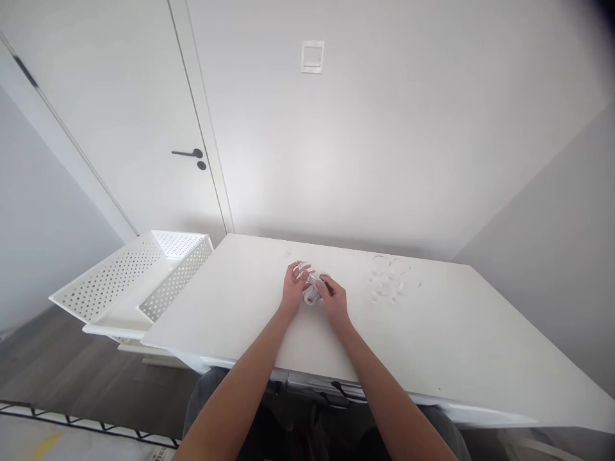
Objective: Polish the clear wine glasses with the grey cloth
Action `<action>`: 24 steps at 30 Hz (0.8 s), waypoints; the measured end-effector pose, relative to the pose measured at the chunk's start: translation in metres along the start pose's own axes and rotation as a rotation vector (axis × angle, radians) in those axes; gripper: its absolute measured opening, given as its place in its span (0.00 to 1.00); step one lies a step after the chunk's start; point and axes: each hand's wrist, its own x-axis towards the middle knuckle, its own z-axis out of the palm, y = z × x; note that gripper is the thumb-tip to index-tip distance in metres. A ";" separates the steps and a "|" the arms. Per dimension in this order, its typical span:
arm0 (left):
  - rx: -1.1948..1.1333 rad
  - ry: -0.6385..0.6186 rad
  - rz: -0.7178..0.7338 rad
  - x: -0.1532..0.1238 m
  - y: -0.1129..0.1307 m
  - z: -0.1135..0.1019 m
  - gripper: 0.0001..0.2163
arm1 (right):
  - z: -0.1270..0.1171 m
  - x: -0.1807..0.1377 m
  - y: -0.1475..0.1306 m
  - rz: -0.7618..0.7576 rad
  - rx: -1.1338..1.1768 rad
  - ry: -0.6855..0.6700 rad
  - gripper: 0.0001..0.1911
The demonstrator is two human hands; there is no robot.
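On the white table, my left hand point(294, 285) is closed, its fingers curled round a small clear piece point(302, 266) with a curved rim. Close against it, my right hand point(334, 296) pinches another clear, rounded piece point(312, 280). Below the fingertips a clear, shiny loop-like part point(311, 297) shows; I cannot tell whether it belongs to the piece in my right hand. Further right lies a group of clear round pieces point(382, 285), some large and cup-like, some tiny. One small clear bit point(288, 253) rests beyond my left hand.
The white table point(432, 333) stands against the wall. At its left side is a white perforated basket drawer point(129, 275). A door with a dark handle point(187, 153) is behind that. A black wire rack edge point(91, 422) runs along the lower left.
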 end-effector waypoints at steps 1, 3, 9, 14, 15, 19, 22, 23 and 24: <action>-0.005 0.002 -0.003 -0.001 0.001 0.001 0.26 | 0.001 -0.003 0.001 -0.011 -0.018 -0.061 0.22; 0.006 -0.025 -0.004 -0.002 0.001 0.002 0.25 | 0.003 -0.009 0.001 -0.031 -0.075 -0.179 0.31; -0.033 -0.164 -0.115 -0.010 0.009 0.005 0.27 | 0.002 -0.013 -0.008 0.139 0.078 -0.314 0.35; -0.304 -0.190 -0.102 -0.011 0.016 0.006 0.25 | -0.007 -0.013 -0.017 0.327 0.454 -0.367 0.32; -0.298 -0.169 -0.102 -0.010 0.015 0.006 0.25 | -0.007 -0.014 -0.017 0.310 0.421 -0.350 0.32; -0.069 -0.059 -0.112 -0.009 0.005 0.005 0.24 | 0.004 -0.019 -0.012 0.109 0.054 -0.213 0.32; -0.083 -0.066 -0.127 -0.009 0.004 0.004 0.24 | 0.010 -0.020 -0.008 0.121 0.028 -0.184 0.29; -0.147 -0.099 -0.139 -0.008 0.005 0.003 0.25 | 0.009 -0.018 -0.007 0.172 0.111 -0.192 0.27; -0.217 -0.138 -0.145 -0.008 0.007 0.003 0.26 | 0.007 -0.017 -0.006 0.230 0.217 -0.200 0.23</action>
